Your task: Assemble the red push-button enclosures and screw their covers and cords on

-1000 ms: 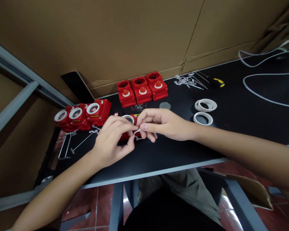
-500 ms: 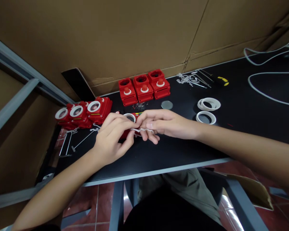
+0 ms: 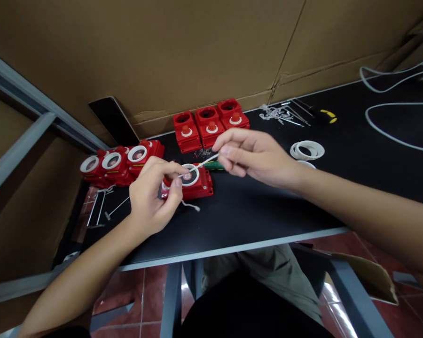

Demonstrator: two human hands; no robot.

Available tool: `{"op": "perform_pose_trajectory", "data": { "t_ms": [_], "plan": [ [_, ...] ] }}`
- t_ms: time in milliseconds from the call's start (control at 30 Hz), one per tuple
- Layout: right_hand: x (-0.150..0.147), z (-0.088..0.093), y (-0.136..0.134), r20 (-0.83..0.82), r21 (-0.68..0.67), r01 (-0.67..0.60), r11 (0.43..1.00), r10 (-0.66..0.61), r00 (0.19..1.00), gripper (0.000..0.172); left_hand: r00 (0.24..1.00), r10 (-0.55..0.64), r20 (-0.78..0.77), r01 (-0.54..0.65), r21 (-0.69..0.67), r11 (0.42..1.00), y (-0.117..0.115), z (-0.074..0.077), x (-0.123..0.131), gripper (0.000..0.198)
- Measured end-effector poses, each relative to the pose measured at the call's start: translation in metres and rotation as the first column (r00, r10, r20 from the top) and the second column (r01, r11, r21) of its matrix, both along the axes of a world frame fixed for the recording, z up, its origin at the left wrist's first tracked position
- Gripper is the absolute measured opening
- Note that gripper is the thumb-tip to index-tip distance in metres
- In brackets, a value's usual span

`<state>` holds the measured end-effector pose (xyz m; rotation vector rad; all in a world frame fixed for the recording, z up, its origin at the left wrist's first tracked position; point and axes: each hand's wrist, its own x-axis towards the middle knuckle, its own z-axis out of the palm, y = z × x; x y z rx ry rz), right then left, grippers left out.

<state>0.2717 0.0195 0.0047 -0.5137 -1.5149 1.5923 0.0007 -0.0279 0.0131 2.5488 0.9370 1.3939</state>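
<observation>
A white string (image 3: pixel 207 161) is stretched between my two hands, above a red box (image 3: pixel 205 184) with a white ring round its dark window. My left hand (image 3: pixel 157 191) pinches the string at the box's left side and hides part of the box. Up and to the right, my right hand (image 3: pixel 248 154) pinches the string's other end. A loose string end (image 3: pixel 191 205) lies on the black table below the box. Behind the box shows a green handle (image 3: pixel 214 165), partly under the string.
Three red boxes (image 3: pixel 211 126) stand at the back, and more with white rings (image 3: pixel 112 161) at the left near a dark tablet (image 3: pixel 113 121). White rings (image 3: pixel 307 150), metal rods, strings (image 3: pixel 277 114) and a yellow-black tool (image 3: pixel 326 116) lie at the right.
My right hand has moved up and right, pulling the string straight. My left hand has shifted slightly left. The red box between them now shows more fully.
</observation>
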Motion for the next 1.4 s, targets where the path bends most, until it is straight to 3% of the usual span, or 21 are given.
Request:
{"op": "perform_pose_trajectory", "data": {
  "t_ms": [100,167,267,400,600,800,1000,1100,1167,1233,1300,1333,1400],
  "plan": [
    [0.012,0.005,0.017,-0.108,0.012,0.246,0.969,-0.244,0.964,0.028,0.979,-0.076,0.189,0.125,-0.262,0.957,0.000,-0.002,0.000,0.011],
    [0.024,0.006,0.033,-0.162,0.004,0.398,0.917,-0.392,0.905,0.026,0.930,-0.089,0.356,0.246,-0.423,0.872,0.000,-0.001,0.002,0.013],
    [0.044,0.006,0.057,-0.214,-0.031,0.525,0.850,-0.519,0.828,0.028,0.824,-0.074,0.561,0.429,-0.535,0.728,0.001,0.003,0.005,0.016],
    [0.060,0.002,0.076,-0.214,-0.064,0.584,0.809,-0.583,0.784,0.035,0.721,-0.048,0.691,0.607,-0.596,0.526,0.004,0.013,0.008,0.016],
    [0.057,-0.002,0.076,-0.122,-0.066,0.592,0.804,-0.595,0.794,0.026,0.681,-0.063,0.729,0.701,-0.625,0.343,0.005,0.021,0.006,0.035],
    [0.052,-0.004,0.072,-0.020,-0.040,0.607,0.794,-0.608,0.794,0.020,0.652,-0.078,0.754,0.733,-0.600,0.319,0.001,0.018,0.006,0.038],
    [0.053,-0.011,0.075,0.175,0.186,0.613,0.768,-0.640,0.748,0.020,0.708,-0.059,0.704,0.666,-0.637,0.388,-0.001,0.016,0.008,0.024],
    [0.048,-0.010,0.065,0.222,0.401,0.580,0.710,-0.689,0.690,0.015,0.726,-0.046,0.686,0.646,-0.659,0.385,-0.001,0.015,0.009,0.029],
    [0.043,-0.006,0.053,0.206,0.557,0.512,0.654,-0.706,0.678,0.008,0.741,-0.052,0.669,0.644,-0.687,0.336,-0.001,0.015,0.009,0.037],
    [0.037,0.001,0.038,0.209,0.686,0.376,0.623,-0.664,0.718,0.007,0.751,-0.089,0.654,0.652,-0.714,0.255,-0.003,0.014,0.009,0.043],
    [0.027,0.005,0.022,0.278,0.720,0.178,0.671,-0.514,0.811,0.014,0.753,-0.147,0.642,0.658,-0.732,0.174,-0.005,0.014,0.008,0.043],
    [0.021,0.005,0.014,0.342,0.685,0.041,0.727,-0.371,0.863,0.020,0.756,-0.174,0.631,0.653,-0.743,0.148,-0.005,0.013,0.008,0.042],
    [0.008,0.003,-0.001,0.409,0.544,-0.166,0.823,-0.087,0.909,0.031,0.773,-0.226,0.592,0.628,-0.763,0.150,-0.007,0.012,0.007,0.040]
  ]
}}
